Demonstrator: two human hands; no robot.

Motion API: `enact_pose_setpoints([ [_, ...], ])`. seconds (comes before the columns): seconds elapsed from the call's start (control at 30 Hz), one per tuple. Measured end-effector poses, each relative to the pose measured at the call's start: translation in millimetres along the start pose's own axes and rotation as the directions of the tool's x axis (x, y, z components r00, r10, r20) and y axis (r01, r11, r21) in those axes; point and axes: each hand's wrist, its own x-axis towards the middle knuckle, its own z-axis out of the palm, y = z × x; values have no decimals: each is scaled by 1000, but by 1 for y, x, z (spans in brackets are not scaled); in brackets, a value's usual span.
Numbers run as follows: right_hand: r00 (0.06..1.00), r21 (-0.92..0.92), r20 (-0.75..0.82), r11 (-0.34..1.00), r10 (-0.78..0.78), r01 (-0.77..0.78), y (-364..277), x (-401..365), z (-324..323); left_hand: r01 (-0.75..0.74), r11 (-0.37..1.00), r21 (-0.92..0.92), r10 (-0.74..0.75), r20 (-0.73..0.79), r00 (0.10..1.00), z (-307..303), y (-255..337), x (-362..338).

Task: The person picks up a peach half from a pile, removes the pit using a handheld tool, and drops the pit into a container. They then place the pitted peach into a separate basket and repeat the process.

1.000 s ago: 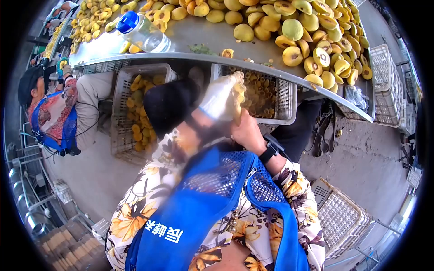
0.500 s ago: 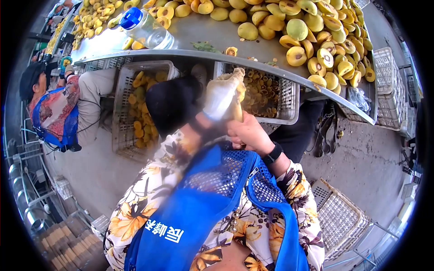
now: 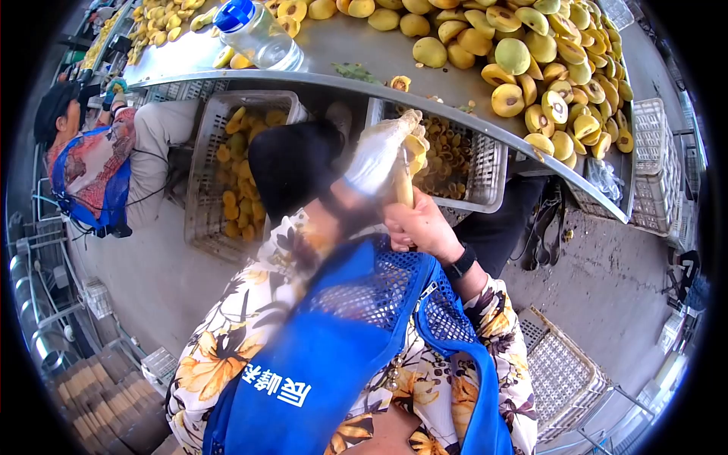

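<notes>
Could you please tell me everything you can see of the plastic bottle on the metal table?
The bottle is clear plastic with a bright blue cap. It lies on its side near the front edge of the grey metal table, cap pointing up-left in the head view. It looks see-through; any contents cannot be told. Yellow fruit pieces lie against its lower side.

Left grip [image 3: 379, 152] raised upright; right grip [image 3: 419, 225] clenched just beneath it.
</notes>
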Motion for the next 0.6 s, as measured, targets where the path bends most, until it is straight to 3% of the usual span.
enact_pose_setpoints([
  [0.03, 999, 61, 43, 997, 32, -35, 0, -1, -2, 33, 999, -41, -32, 33, 999, -1, -2, 2],
  [0.13, 973, -293, -118, 944, -196, 154, 19, 12, -2, 107, 987, -124, -91, 123, 988, -4, -6, 7],
  [0.2, 985, -189, -85, 973, -148, 130, 17, 10, -3, 121, 985, -126, -100, 162, 982, -5, -7, 7],
  [0.3, 997, 135, 80, 990, 19, -29, 2, -1, -7, -20, 957, 288, 22, -5, 1000, 0, -2, 7],
  [0.4, 964, 344, 264, 930, 34, -127, 2, 2, -19, 54, 981, 186, -35, -104, 994, 5, -1, 8],
  [0.43, 980, 267, 198, 963, -27, -28, 3, 3, -17, 76, 986, 152, -55, -136, 989, 7, 1, 7],
  [0.47, 986, 183, 137, 981, -96, 70, 4, 3, -11, 128, 992, 5, -127, -111, 986, 9, 4, 5],
  [0.5, 982, 91, 81, 983, -169, 162, 5, 4, -5, 75, 993, -88, -84, -101, 991, -12, -4, 23],
  [0.57, 978, -26, 16, 978, -207, 207, 4, 4, -4, 22, 928, -371, -82, -148, 986, -46, -3, 41],
  [0.6, 976, -79, -53, 975, -210, 206, 4, 7, -10, -55, 945, -321, -1, -172, 985, -55, 17, 30],
])
